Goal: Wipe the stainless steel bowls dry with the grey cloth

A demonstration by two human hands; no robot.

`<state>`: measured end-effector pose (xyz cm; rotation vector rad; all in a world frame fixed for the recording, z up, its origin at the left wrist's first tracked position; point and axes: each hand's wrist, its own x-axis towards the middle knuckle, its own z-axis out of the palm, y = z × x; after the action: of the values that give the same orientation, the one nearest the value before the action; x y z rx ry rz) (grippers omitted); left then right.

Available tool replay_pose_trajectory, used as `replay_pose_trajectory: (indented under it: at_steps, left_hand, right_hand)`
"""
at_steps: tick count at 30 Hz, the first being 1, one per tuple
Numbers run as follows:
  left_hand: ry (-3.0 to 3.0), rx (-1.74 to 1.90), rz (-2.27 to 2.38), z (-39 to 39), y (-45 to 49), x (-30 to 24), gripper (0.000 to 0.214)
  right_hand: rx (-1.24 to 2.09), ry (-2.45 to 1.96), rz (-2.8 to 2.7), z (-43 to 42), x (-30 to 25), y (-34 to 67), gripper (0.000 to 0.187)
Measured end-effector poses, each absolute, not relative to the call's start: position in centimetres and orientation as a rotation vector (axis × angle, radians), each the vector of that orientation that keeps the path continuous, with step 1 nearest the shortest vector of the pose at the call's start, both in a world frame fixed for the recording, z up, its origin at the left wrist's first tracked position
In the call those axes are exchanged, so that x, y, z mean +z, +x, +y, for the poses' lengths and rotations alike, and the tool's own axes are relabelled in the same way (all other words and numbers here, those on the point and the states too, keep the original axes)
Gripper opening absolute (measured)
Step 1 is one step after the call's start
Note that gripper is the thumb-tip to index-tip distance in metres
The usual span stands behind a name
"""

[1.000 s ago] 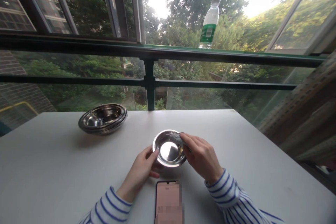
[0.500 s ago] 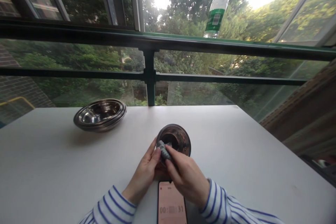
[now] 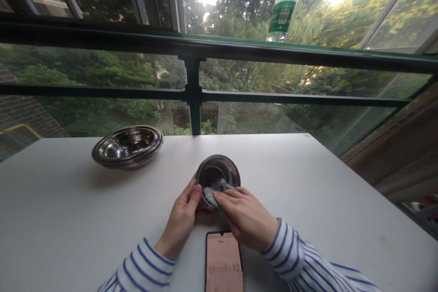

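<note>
From my end: one bowl (image 3: 212,174), tipped toward the camera, well in from the far edge of the table (image 3: 308,182), with lots of tabletop to its right. It's between the two hands: left hand (image 3: 181,212) grasping its side, right hand (image 3: 248,216) pressing one gray wad (image 3: 210,195) inside. One phone (image 3: 223,253) just below. Further out, I count one stack of bowls (image 3: 128,147) and one bottle (image 3: 283,11) up on the railing (image 3: 232,46).
</note>
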<state>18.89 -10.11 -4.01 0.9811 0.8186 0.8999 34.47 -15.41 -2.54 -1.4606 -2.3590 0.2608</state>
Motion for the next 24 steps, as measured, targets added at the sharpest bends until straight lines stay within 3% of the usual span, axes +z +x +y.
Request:
replay_pose_trajectory:
  at_steps: [5,13,20,24]
  left_hand:
    - [1.014,1.025,0.798,-10.0,19.3,-4.8,0.053]
    - [0.906,0.931,0.85,-10.3,19.2,-3.8,0.064]
    - [0.994,1.059,0.84,-9.8,19.3,-4.7,0.057]
    - [0.972,1.032,0.86,-9.9,19.1,-4.5,0.058]
  right_hand:
    - [0.391,-1.328,-2.245,-14.9,-2.4,32.9,0.044]
    - [0.133,-1.622,-2.425,-15.1,-2.0,35.8,0.037]
    - [0.41,-1.419,-2.281,-14.6,-2.0,32.9,0.033]
    - [0.388,-1.393,-2.314,-14.7,-2.5,33.5,0.037]
